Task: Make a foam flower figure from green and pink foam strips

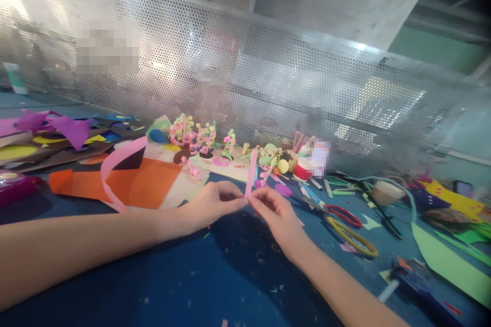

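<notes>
Both hands meet at the middle of the view, over the blue table. A narrow pink paper strip stands up from between the fingertips. My left hand pinches its lower end from the left, thumb and forefinger together. From the right, my right hand pinches the same end, its fingertips touching the left ones. The fingers cover the strip's bottom edge. Behind them stand several small curled-paper figures in pink, yellow and green. A wider curved pink paper strip rises near my left forearm.
Orange paper lies at left, near purple paper pieces. Right of my hands are scissors with red and yellow handles. A dark blue glue gun lies at front right, green paper behind it. A perforated metal screen borders the back.
</notes>
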{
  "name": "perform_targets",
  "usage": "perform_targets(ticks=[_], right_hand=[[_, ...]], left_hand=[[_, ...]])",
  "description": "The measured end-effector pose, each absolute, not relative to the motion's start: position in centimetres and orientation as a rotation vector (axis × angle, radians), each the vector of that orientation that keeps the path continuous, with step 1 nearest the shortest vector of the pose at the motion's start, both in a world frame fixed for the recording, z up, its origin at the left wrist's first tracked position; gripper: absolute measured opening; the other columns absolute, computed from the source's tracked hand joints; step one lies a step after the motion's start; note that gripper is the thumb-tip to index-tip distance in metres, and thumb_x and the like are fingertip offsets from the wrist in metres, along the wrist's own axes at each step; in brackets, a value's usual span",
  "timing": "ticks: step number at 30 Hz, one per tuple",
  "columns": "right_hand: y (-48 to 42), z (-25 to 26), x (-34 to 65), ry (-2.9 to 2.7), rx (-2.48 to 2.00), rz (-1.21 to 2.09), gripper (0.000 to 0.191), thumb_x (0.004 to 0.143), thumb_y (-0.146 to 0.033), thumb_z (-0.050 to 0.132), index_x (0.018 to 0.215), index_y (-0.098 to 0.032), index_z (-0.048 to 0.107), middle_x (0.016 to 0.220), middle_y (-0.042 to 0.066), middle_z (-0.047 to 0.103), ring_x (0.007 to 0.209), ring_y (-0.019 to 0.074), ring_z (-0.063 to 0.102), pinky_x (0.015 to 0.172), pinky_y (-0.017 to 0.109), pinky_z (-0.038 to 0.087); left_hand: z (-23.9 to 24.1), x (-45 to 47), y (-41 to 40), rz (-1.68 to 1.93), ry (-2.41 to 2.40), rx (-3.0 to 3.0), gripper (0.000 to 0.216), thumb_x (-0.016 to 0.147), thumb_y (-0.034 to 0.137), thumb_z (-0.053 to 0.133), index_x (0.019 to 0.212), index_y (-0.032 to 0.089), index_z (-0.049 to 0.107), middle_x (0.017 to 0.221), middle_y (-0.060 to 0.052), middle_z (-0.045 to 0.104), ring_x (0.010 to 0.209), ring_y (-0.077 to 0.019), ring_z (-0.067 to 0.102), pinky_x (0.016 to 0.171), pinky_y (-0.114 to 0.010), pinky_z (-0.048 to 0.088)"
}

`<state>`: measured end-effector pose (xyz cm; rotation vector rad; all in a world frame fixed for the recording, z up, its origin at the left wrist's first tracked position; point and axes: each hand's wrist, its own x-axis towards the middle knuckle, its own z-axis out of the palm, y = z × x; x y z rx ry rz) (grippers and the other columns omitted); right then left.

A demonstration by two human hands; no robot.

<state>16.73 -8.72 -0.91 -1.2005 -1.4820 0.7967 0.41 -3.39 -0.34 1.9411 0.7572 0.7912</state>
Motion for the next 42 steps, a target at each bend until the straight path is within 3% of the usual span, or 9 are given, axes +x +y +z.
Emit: perform_targets(ticks=[6, 10, 14, 20, 30, 36, 42], right_hand=[[-8.5, -1.3, 16.9, -1.526, -1.222, 0.695, 0.014, 0.077, -0.033, 0.057, 0.077, -0.019, 0.056, 0.075, 0.000, 0.056, 0.068, 0.0131, 0.051, 0.060, 0.024, 0.042], [-8.7, -1.4, 16.9, -1.608, -1.210, 0.370, 0.009, 0.076, -0.026, 0.059, 0.075, -0.021, 0.052, 0.072, -0.002, 0.052, 0.065, 0.0122, 0.050, 0.060, 0.024, 0.044], [-9.2, -1.0, 16.9, -1.753, -1.208, 0.078, 0.006, 0.077, -0.018, 0.058, 0.081, -0.023, 0.061, 0.080, 0.000, 0.056, 0.068, 0.0129, 0.051, 0.064, 0.026, 0.045], [-9.3, -0.9, 16.9, -1.819, -1.219, -0.074, 0.010, 0.078, -0.020, 0.058, 0.083, -0.024, 0.066, 0.080, 0.002, 0.058, 0.077, 0.0162, 0.056, 0.068, 0.029, 0.047], [-8.9, -0.8, 17.0, -1.773, -1.301, 0.111, 0.005, 0.077, -0.021, 0.057, 0.077, -0.020, 0.062, 0.076, 0.003, 0.056, 0.070, 0.0160, 0.052, 0.067, 0.030, 0.046], [-8.7, -0.8, 17.0, -1.670, -1.283, 0.499, 0.009, 0.079, -0.026, 0.053, 0.078, -0.019, 0.058, 0.080, 0.003, 0.059, 0.075, 0.0168, 0.056, 0.072, 0.031, 0.047], [-8.6, -0.8, 17.0, -1.554, -1.319, 0.791, 0.013, 0.077, -0.030, 0.055, 0.076, -0.018, 0.057, 0.071, 0.000, 0.060, 0.065, 0.0134, 0.056, 0.062, 0.026, 0.044]], left_hand=[[-0.9, 0.6, -3.1, 0.862, 0.724, 1.957, 0.023, 0.076, 0.036, 0.055, 0.077, 0.016, 0.066, 0.082, -0.002, 0.061, 0.076, -0.0130, 0.056, 0.071, -0.022, 0.043], [-1.2, 0.6, -3.0, 0.897, 0.724, 1.961, 0.018, 0.075, 0.031, 0.056, 0.073, 0.016, 0.065, 0.078, -0.001, 0.059, 0.071, -0.0116, 0.055, 0.069, -0.022, 0.044], [-1.6, 0.7, -2.8, 0.945, 0.663, 2.019, 0.015, 0.075, 0.028, 0.057, 0.072, 0.016, 0.065, 0.076, -0.001, 0.059, 0.071, -0.0116, 0.054, 0.067, -0.021, 0.043], [-1.9, 0.8, -2.7, 0.968, 0.668, 2.104, 0.016, 0.076, 0.029, 0.056, 0.073, 0.018, 0.067, 0.078, -0.001, 0.059, 0.071, -0.0117, 0.054, 0.068, -0.022, 0.042], [-1.8, 0.7, -2.7, 1.002, 0.706, 2.105, 0.013, 0.077, 0.026, 0.056, 0.075, 0.019, 0.066, 0.080, -0.001, 0.059, 0.075, -0.0116, 0.055, 0.069, -0.022, 0.042], [-1.3, 0.6, -2.9, 0.924, 0.698, 2.011, 0.020, 0.077, 0.036, 0.056, 0.076, 0.017, 0.065, 0.082, -0.002, 0.060, 0.078, -0.0134, 0.057, 0.074, -0.023, 0.044], [-1.4, 0.7, -2.8, 0.952, 0.700, 2.017, 0.019, 0.077, 0.035, 0.056, 0.074, 0.018, 0.065, 0.083, -0.002, 0.060, 0.078, -0.0130, 0.057, 0.074, -0.023, 0.044]])
